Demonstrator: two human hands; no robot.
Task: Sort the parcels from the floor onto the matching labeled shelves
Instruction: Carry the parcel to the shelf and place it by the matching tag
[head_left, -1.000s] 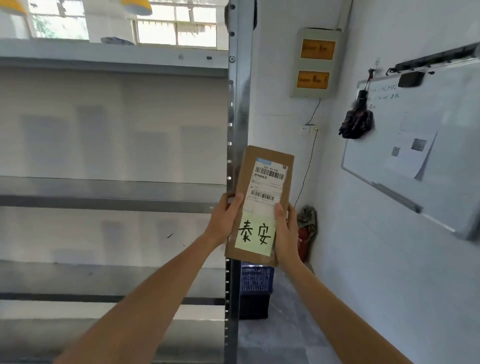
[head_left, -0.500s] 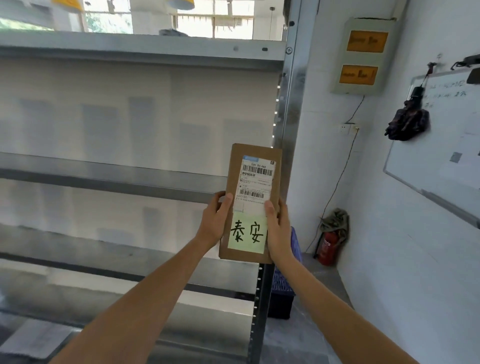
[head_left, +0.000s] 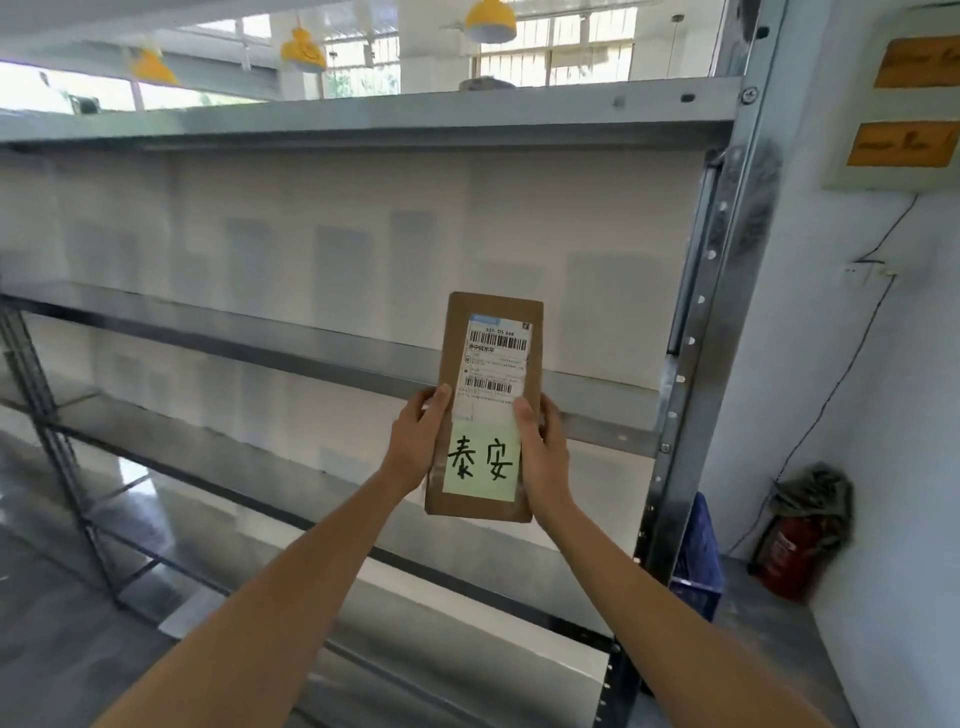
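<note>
Held upright at centre frame: a flat brown parcel (head_left: 485, 405), left hand (head_left: 415, 441) at 9 o'clock and right hand (head_left: 543, 452) at 3 o'clock, each grip closed on a long edge. Thumbs kept off the yellow note (head_left: 480, 464), probably for matching against the steel shelves (head_left: 332, 348) behind; shelf labels not legible.

Flat brown parcel (head_left: 488, 410) — upright, labelled, green-noted — before seemingly bare shelves (head_left: 332, 353).

Both arms extended forward, left grip (head_left: 415, 441) and right grip (head_left: 543, 451) clasp a parcel (head_left: 488, 364) upright, thumbs in front.
</note>
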